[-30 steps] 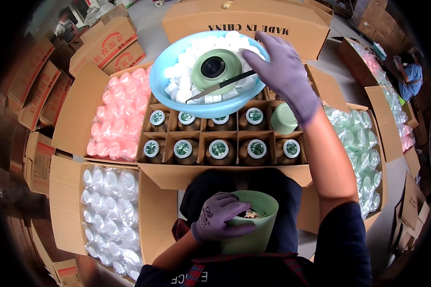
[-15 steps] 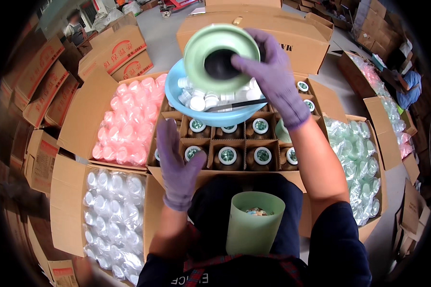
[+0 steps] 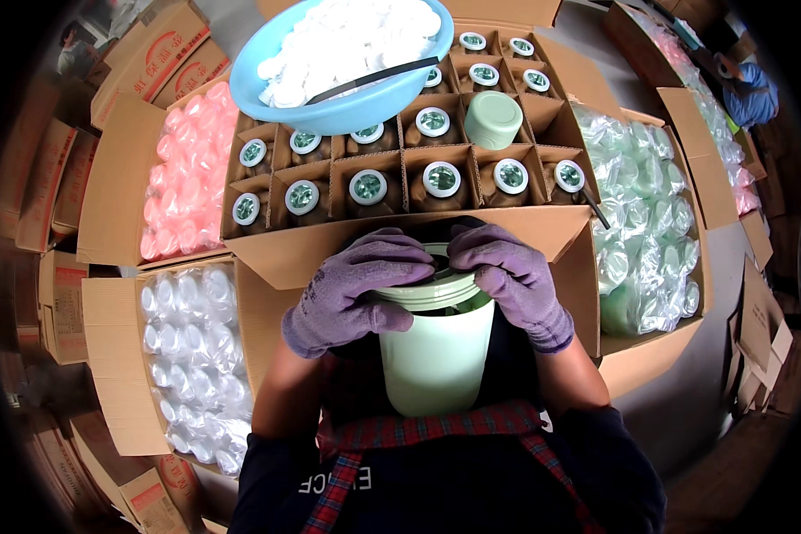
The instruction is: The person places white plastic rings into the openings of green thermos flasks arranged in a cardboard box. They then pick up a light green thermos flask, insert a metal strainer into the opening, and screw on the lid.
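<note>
Both gloved hands meet over a pale green cylinder standing upright in my lap. On its mouth is a ring-shaped green collar, slightly tilted, with a dark gap below its rim. My left hand grips the collar's left side, thumb low and fingers across the top. From the other side my right hand closes its fingertips on the collar's right edge. Some of the collar and the cylinder's mouth is hidden by the fingers. What lies inside the cylinder is too dark to make out.
Ahead, a divided carton holds several bottles with white rims, plus a green cup-shaped piece. A blue basin of white caps rests on it, a black rod across. Bagged pink, clear and green plastic pieces fill side cartons.
My right hand has brought the collar down from above the basin onto the cylinder in my lap. My left hand, open before, has come in and grips the collar too.
</note>
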Available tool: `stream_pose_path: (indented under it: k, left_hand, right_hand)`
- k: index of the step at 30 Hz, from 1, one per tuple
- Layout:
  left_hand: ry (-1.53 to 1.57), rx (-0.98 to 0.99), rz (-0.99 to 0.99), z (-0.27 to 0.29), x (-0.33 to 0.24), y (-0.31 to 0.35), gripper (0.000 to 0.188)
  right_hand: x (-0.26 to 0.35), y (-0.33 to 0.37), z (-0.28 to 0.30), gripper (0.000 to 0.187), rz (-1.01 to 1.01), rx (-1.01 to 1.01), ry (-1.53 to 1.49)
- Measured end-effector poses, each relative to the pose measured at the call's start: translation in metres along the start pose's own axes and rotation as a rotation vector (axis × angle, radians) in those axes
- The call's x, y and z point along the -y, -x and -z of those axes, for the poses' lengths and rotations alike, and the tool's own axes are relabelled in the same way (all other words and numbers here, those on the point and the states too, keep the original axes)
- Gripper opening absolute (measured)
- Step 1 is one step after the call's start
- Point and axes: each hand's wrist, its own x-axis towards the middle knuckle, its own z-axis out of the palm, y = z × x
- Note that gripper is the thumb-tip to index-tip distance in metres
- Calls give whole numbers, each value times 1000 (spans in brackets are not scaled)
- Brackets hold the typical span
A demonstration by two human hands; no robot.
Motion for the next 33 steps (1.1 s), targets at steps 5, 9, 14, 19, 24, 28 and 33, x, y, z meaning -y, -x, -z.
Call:
stream_pose_path:
  k: [5, 9, 14, 19, 24, 28, 33]
  left_hand:
    - [-63, 98, -19, -1, -6, -15, 43]
    - [4, 94, 49, -4, 2, -9, 39]
    - [-15, 142, 51, -3, 3, -11, 37]
    - [-66, 45, 95, -10, 14, 14, 48]
    - [39, 93, 241, -4, 15, 7, 56]
    - [-344, 197, 214, -9, -13, 10, 49]
    - [-762, 184, 449, -40, -74, -21, 41]
  right_hand:
    - [3, -2, 9, 26, 126, 3, -80]
    - [-14, 10, 2, 25, 57, -25, -268]
    - [-24, 11, 7, 25, 103, 28, -278]
    - [5, 11, 8, 45, 173, 172, 64]
    - [32, 2, -3, 48, 123, 203, 292]
    - [-12, 13, 4, 36, 68, 180, -93]
    - [-42, 23, 6, 47, 63, 160, -421]
